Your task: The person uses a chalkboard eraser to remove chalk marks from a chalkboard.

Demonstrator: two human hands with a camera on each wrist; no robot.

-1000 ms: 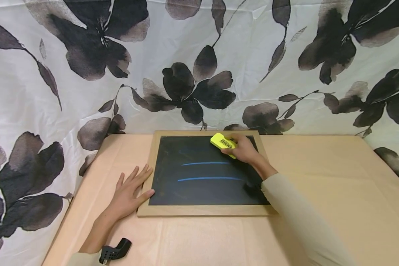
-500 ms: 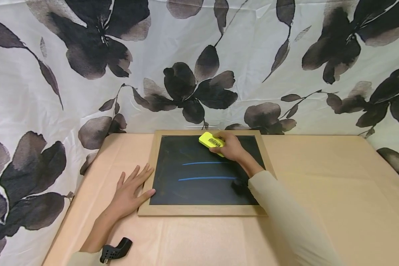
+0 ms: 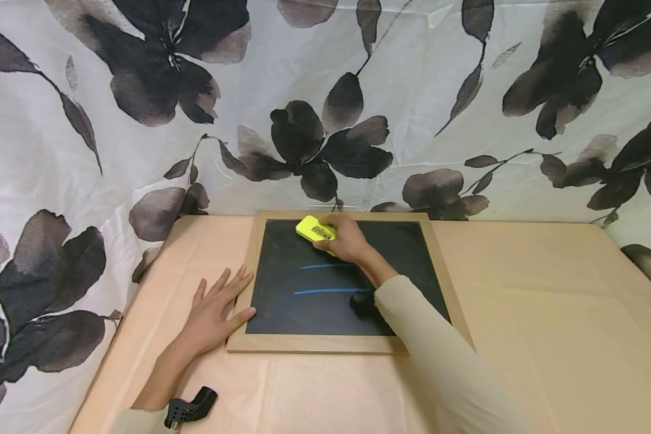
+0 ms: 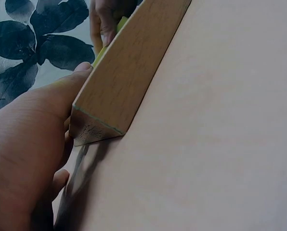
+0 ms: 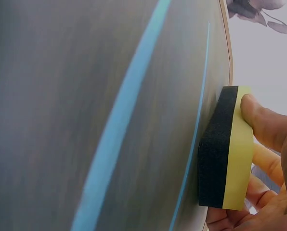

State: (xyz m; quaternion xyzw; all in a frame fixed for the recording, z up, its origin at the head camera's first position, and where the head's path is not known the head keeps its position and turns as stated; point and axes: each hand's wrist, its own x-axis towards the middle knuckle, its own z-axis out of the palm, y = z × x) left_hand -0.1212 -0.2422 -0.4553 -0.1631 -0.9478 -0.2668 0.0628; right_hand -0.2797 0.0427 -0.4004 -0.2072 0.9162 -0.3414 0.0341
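Note:
A small blackboard (image 3: 304, 313) in a light wooden frame (image 3: 314, 345) lies on the table. My right hand (image 3: 348, 240) grips a yellow eraser (image 3: 313, 230) against the board's upper left part. In the right wrist view the eraser (image 5: 225, 154) shows a black felt face toward the board, with thumb and fingers on its yellow back. Two blue lines (image 3: 325, 291) run across the board below the eraser, partly hidden by my right arm. My left hand (image 3: 211, 316) rests at the left side of the frame, fingers spread, thumb on the frame's edge.
The light wooden table (image 3: 548, 313) extends to both sides of the board. Behind it hangs a white cloth (image 3: 423, 72) with dark flowers. A black wrist mount (image 3: 190, 410) sits on the left forearm.
My right hand has slid the eraser leftward along the upper part of the board, from its right side to its left. The left hand stays in place.

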